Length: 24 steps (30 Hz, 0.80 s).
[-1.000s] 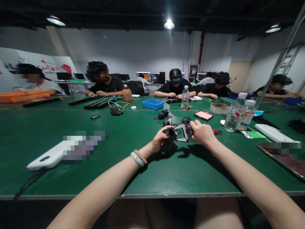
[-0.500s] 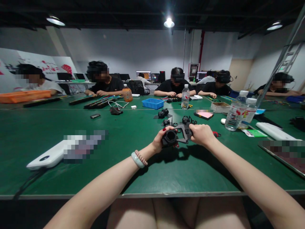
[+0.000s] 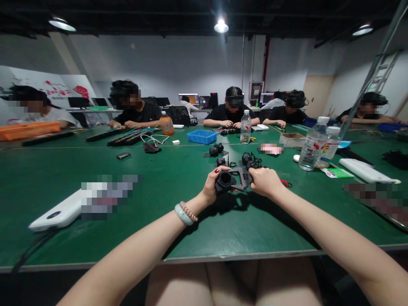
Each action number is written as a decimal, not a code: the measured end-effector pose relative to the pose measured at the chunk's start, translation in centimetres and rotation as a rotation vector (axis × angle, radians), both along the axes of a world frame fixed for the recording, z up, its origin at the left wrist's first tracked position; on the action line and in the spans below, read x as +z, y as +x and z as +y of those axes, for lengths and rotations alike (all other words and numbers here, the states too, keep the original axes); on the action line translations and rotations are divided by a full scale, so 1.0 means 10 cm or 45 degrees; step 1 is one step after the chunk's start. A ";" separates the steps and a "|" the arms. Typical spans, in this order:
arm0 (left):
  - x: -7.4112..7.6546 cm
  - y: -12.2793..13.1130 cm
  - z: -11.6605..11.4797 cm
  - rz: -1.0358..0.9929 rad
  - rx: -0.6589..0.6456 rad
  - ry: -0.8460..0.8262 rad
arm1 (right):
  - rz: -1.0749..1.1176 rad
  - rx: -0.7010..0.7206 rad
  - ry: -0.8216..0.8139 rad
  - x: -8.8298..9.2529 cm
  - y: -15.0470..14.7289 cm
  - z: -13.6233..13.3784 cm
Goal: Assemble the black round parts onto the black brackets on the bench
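Observation:
My left hand is closed round a black cylindrical fitting, whose round hollow opening faces me. In my right hand is a dark adjustable wrench, its jaws pointing left against the fitting. A red end of the wrench's handle shows beyond the right hand. Whether the jaws grip the fitting tightly cannot be made out. Both hands are held over the near part of the green table. Just behind them lie several similar black fittings, partly hidden by the hands.
A blue tray and a water bottle stand further back. To the right are large bottles, a green packet and a white power bank. A white device lies left. Several co-workers sit across the table.
The wrench has moved slightly left and closer to the fitting, along with my right hand. The whole view has shifted a little. Both hands keep their hold.

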<state>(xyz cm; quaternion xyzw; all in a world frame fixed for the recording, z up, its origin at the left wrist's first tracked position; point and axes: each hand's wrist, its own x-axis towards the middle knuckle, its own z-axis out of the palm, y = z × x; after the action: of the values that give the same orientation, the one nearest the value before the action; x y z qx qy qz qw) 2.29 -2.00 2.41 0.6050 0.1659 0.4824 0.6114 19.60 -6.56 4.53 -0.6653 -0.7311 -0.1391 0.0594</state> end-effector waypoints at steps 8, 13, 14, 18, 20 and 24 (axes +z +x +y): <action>-0.03 -0.03 -0.01 0.079 0.075 0.116 | 0.019 0.057 0.028 -0.07 -0.04 -0.03; 0.01 -0.04 -0.02 0.058 0.235 0.166 | 0.067 0.312 0.135 -0.07 -0.01 -0.09; 0.02 -0.05 -0.03 0.057 0.240 0.163 | 0.068 0.349 0.151 -0.07 -0.01 -0.10; 0.04 -0.04 -0.05 0.049 0.197 0.145 | 0.037 0.402 0.165 -0.03 0.01 -0.13; 0.03 -0.04 -0.05 0.058 0.203 0.141 | 0.022 0.387 0.164 -0.02 0.01 -0.15; -0.03 -0.04 -0.01 0.072 0.216 0.135 | 0.018 0.342 0.177 -0.01 0.00 -0.17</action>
<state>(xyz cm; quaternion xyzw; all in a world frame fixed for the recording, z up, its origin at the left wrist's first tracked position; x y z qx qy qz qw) 1.86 -2.07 2.11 0.6336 0.2081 0.5231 0.5307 19.64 -8.22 4.43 -0.5569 -0.8017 -0.1753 0.1285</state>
